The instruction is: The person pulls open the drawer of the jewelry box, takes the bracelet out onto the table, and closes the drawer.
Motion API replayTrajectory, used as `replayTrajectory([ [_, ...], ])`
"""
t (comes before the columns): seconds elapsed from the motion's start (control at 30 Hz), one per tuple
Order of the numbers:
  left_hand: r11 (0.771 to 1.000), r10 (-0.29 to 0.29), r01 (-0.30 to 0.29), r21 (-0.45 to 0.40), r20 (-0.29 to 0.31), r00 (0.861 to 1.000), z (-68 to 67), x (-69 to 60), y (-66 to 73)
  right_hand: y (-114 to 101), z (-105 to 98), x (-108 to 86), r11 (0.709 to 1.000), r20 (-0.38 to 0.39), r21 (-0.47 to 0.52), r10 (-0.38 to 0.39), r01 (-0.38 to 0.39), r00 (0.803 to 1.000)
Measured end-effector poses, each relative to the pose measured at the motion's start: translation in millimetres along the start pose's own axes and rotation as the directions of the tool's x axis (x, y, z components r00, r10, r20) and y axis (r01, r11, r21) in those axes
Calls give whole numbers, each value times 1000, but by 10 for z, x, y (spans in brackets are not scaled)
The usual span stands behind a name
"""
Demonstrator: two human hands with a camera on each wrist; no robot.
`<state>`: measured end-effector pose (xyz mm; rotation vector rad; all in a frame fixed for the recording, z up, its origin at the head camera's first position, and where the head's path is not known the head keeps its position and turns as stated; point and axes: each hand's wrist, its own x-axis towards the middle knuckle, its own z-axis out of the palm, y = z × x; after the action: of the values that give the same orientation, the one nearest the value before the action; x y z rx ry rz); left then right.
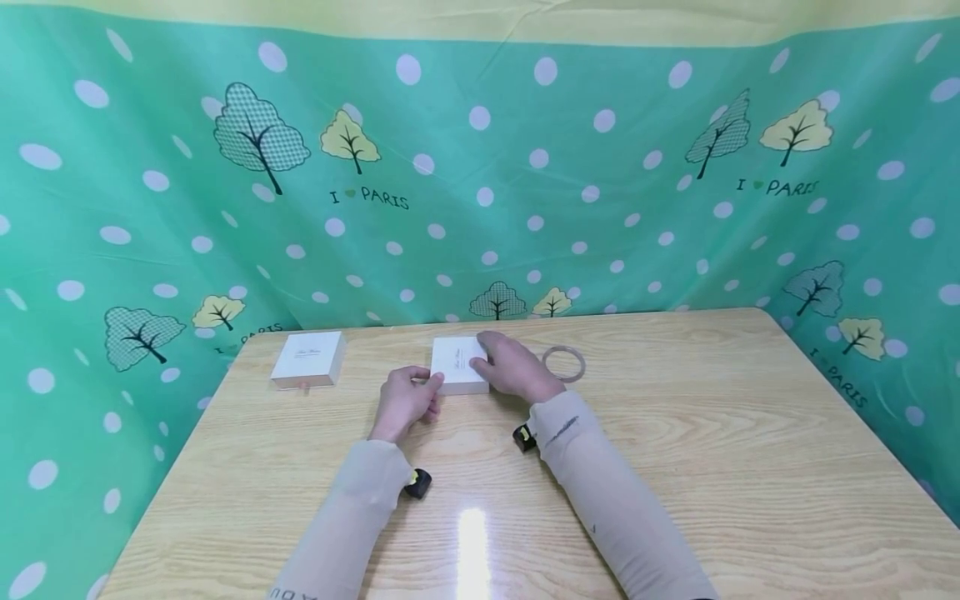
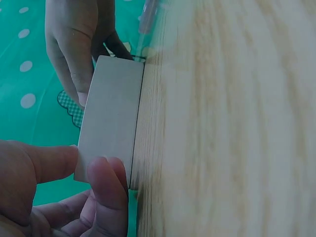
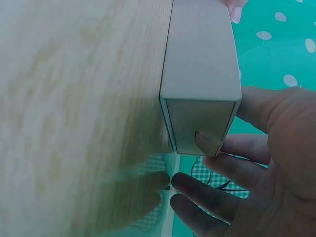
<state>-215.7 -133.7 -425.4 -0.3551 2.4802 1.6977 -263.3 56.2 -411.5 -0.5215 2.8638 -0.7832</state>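
In the head view a white box (image 1: 454, 360) with small lettering lies on the table between both hands. My left hand (image 1: 404, 403) pinches its near left corner; in the left wrist view, thumb and fingers of the left hand (image 2: 54, 165) meet the end of the box (image 2: 111, 108). My right hand (image 1: 516, 367) grips the right side, thumb on top. The right wrist view shows the right hand (image 3: 296, 143) with fingers at the end face of the box (image 3: 200, 59), beside a small ribbon tab (image 3: 205, 144); its lower fingers are spread.
Another white box (image 1: 308, 354) with a small tab at its near side lies at the table's back left. A pinkish ring (image 1: 564, 348) lies just right of my right hand. Behind the wooden table (image 1: 712, 433) hangs a green dotted curtain (image 1: 480, 208).
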Motion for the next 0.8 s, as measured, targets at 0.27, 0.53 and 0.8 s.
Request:
replayTrajectory([
  [0.27,999,5,-5,43,-5,1000,-20,-20,25,-1,-21,-24,998,-31,-59,-10,8,999],
  [0.53,998,15,-14,59,-5,1000,-32,-37,33,-67,-89,-72,994,-36,-105,30,-33,999],
  [0.8,995,13,-11,97,-18,1000,-18,-32,45,-106,-120,-102,986,-37,-155,59,-64,998],
])
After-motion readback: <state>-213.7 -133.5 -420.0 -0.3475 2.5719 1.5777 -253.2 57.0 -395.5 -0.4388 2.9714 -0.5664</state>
